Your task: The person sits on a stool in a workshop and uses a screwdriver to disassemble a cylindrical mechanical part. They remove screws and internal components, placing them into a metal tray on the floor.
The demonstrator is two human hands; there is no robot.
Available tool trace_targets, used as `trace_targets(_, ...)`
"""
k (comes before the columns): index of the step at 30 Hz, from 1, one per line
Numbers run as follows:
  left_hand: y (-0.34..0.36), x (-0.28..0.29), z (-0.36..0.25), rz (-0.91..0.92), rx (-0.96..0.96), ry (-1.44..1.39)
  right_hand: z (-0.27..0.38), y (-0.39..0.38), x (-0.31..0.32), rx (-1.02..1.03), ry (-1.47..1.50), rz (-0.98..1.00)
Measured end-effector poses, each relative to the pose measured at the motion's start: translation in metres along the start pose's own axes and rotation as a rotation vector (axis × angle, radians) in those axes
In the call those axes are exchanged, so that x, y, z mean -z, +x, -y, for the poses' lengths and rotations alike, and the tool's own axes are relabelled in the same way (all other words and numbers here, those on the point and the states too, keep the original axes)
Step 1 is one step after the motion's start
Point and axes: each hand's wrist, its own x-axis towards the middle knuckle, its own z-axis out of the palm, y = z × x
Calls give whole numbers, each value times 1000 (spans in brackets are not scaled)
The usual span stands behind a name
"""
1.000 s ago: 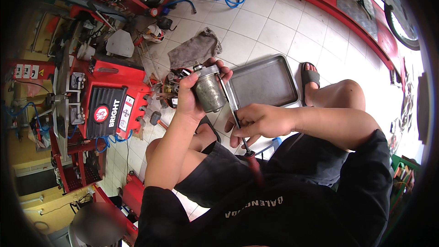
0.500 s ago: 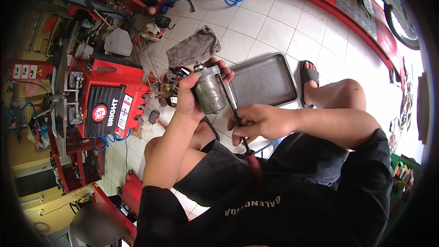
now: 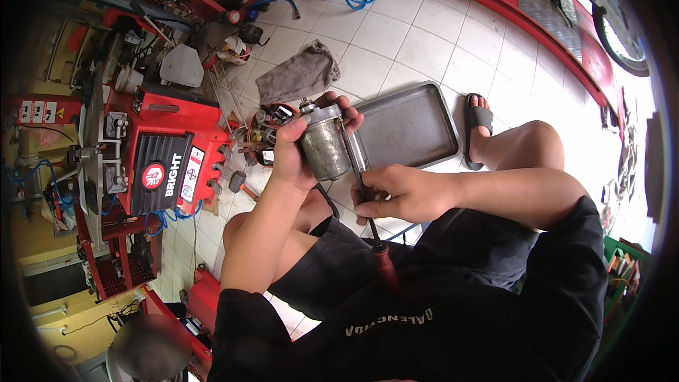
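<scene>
White tiled floor [image 3: 417, 49]; beyond the left hand [image 3: 297, 152] fingers wrapped round a grey cylinder [image 3: 327, 145], a red machine [image 3: 166, 163] with a round label; right hand [image 3: 399, 194] pinches a screwdriver [image 3: 364, 191].

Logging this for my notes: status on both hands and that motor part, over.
Left hand grips grey cylindrical motor housing. Right hand holds red-handled screwdriver against it. Metal tray on floor behind, nothing blocking.

We see a dull, tarnished metal starter motor [image 3: 327, 147] with a grimy matt casing, a screwdriver [image 3: 368, 205] of dark steel shaft and glossy red plastic handle, a smooth grey metal tray [image 3: 410, 127] with a matt sheen, a rough grey cloth rag [image 3: 297, 76], and glossy white floor tiles [image 3: 417, 42].
</scene>
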Motion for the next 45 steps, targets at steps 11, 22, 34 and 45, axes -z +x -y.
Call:
trace_targets(11,-1,1,-5,4,-20,-13,32,-2,11,-408,60,64)
trace_targets(22,-2,0,-4,44,-14,-41,26,-8,6,-299,329,50)
trace_targets(34,-2,-3,-1,49,13,-15,21,-10,-8,-263,573,-27)
trace_targets(45,2,-3,1,-25,12,-26,20,-11,-8,-263,678,-16)
